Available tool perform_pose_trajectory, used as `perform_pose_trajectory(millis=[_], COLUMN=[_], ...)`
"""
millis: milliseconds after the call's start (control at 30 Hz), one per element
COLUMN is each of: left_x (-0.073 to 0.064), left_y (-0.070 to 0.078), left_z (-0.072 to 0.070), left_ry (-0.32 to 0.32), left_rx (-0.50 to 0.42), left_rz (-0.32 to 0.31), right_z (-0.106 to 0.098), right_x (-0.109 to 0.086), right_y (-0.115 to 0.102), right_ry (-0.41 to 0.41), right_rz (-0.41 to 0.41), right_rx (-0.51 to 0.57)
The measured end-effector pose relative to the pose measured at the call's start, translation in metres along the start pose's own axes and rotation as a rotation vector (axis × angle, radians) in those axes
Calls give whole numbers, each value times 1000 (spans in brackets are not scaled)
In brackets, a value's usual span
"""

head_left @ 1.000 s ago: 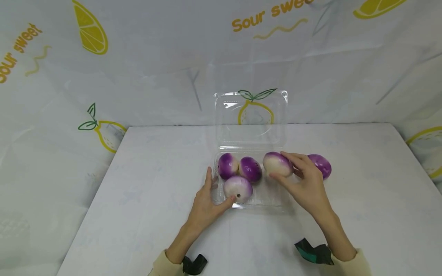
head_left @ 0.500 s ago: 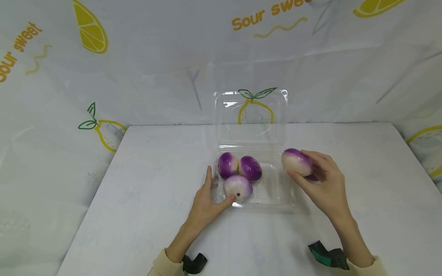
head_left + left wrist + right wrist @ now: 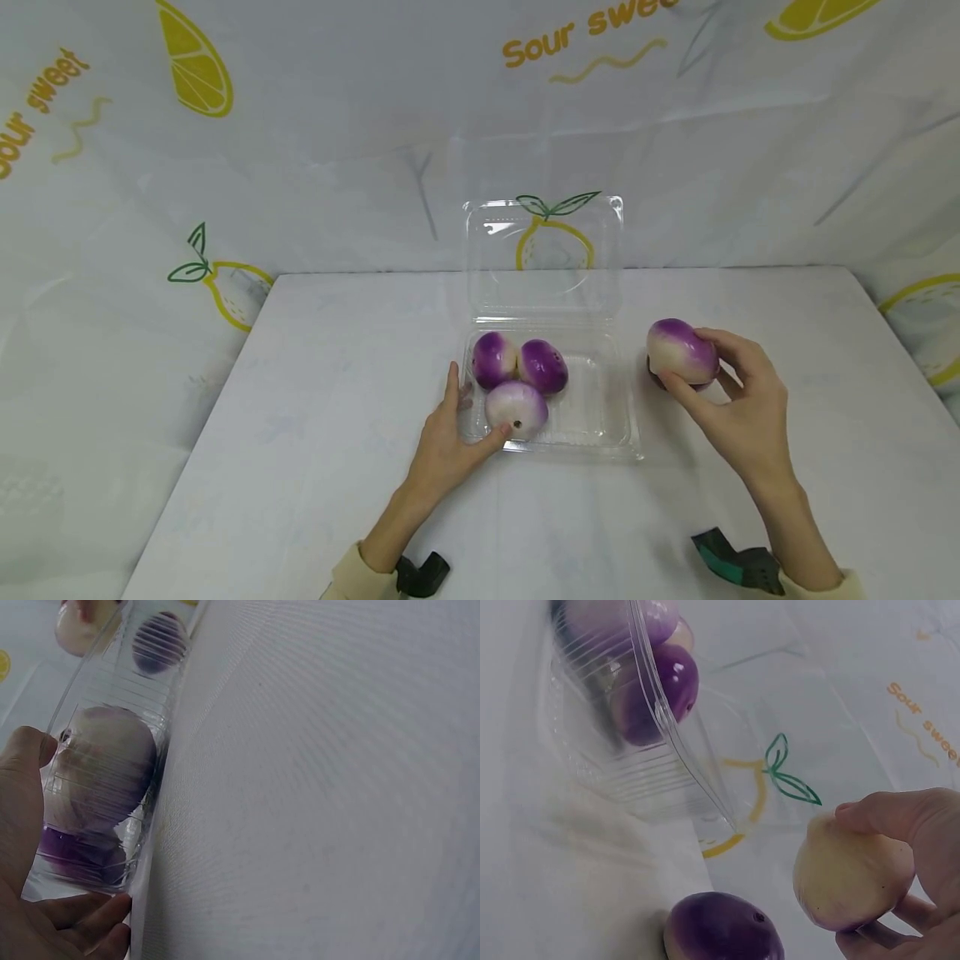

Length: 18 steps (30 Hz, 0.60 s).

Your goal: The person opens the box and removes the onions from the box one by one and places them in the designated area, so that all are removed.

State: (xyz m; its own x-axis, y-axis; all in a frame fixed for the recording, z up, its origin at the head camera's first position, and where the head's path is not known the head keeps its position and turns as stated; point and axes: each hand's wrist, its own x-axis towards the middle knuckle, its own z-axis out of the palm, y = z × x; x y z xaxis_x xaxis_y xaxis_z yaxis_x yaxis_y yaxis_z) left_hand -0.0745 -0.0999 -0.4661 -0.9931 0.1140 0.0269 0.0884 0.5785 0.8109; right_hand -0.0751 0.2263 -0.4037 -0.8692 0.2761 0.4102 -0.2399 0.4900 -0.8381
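Observation:
My right hand (image 3: 750, 400) pinches a purple-and-white turnip (image 3: 678, 352) between thumb and fingers, raised to the right of the clear plastic container (image 3: 600, 417). A purple turnip (image 3: 724, 930) lies on the table below it, mostly hidden behind the held one in the head view. Inside the container's left half are a back-left turnip (image 3: 493, 360), a darker turnip (image 3: 544, 367) and a paler front turnip (image 3: 517, 410). My left hand (image 3: 446, 450) rests against the container's front-left corner, index finger straight, thumb at the front rim and the other fingers along its left side.
The container's transparent lid (image 3: 545, 250) stands up at the back, hinged to the tray. A white table (image 3: 337, 400) meets a lemon-printed cloth (image 3: 337, 150) behind it. Dark straps (image 3: 738, 562) sit near both wrists.
My right hand has carried the turnip rightward, from over the container's right half to above the loose turnip on the table. The left hand and the container have stayed put.

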Motion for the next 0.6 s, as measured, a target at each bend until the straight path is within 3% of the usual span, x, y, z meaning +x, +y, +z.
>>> perform_pose_trajectory(millis=[600], left_x=[-1], left_y=[2], left_z=[0], left_ry=[1], left_rx=[-10], left_rz=[-22], right_z=[-43], right_x=[16], right_y=[30], right_ry=[235], right_rz=[143], right_rx=[-57])
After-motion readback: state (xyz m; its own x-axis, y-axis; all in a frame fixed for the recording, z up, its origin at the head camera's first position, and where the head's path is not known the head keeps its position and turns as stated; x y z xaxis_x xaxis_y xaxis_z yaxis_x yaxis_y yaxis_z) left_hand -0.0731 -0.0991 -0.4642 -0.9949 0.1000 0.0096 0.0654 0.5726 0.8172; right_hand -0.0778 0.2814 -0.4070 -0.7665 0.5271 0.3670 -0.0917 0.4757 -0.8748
